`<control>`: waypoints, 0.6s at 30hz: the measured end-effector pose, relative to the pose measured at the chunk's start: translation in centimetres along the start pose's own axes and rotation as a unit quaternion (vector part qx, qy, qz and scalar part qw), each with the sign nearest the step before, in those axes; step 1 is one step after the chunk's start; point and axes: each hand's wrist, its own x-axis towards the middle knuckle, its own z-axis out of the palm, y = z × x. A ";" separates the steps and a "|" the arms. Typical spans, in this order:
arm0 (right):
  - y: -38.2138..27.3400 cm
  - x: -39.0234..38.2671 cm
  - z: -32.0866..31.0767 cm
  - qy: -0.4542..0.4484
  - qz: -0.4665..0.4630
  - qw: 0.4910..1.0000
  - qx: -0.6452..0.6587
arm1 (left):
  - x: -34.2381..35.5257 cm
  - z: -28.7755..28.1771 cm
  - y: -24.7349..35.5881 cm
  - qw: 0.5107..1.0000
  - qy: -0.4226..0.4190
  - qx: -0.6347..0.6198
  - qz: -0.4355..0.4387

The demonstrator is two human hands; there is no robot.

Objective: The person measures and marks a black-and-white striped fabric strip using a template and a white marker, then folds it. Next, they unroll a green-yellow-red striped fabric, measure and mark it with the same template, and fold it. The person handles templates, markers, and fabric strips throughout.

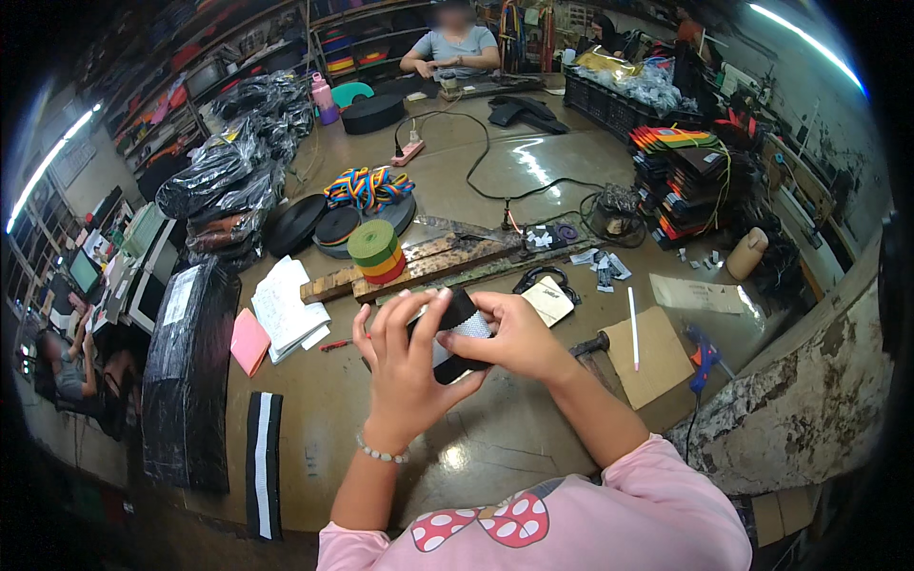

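Both hands hold a black strap (465, 309) with a pale stripe, bent into a loop above the near middle of the table. My left hand (405, 347), with a beaded bracelet on its wrist, has its fingers around the strap's left side. From the right, my right hand (522, 333) pinches it, the thumb lying across the pale stripe. Part of the loop is hidden behind the fingers. A flat black strip with a white stripe (264, 466) lies at the table's near left edge.
Beyond my hands, a green, yellow and red webbing roll (376, 249) sits by wooden bars (428, 262). Papers (286, 309) and a black wrapped bundle (190, 371) lie left. Right are a hammer (590, 344), cardboard (647, 357) and blue glue gun (703, 357). A person (452, 48) sits opposite.
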 end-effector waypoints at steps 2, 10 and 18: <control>0.1 -0.1 0.6 0.067 -0.014 0.982 -0.175 | -0.2 0.0 0.5 0.997 -0.037 0.061 0.015; 1.0 0.1 1.5 -0.017 -0.036 0.997 -0.069 | -0.3 0.7 0.7 0.999 -0.020 -0.025 -0.027; 0.5 0.5 -2.0 -0.172 0.044 0.961 0.212 | 0.0 1.0 0.1 0.989 -0.011 -0.139 -0.044</control>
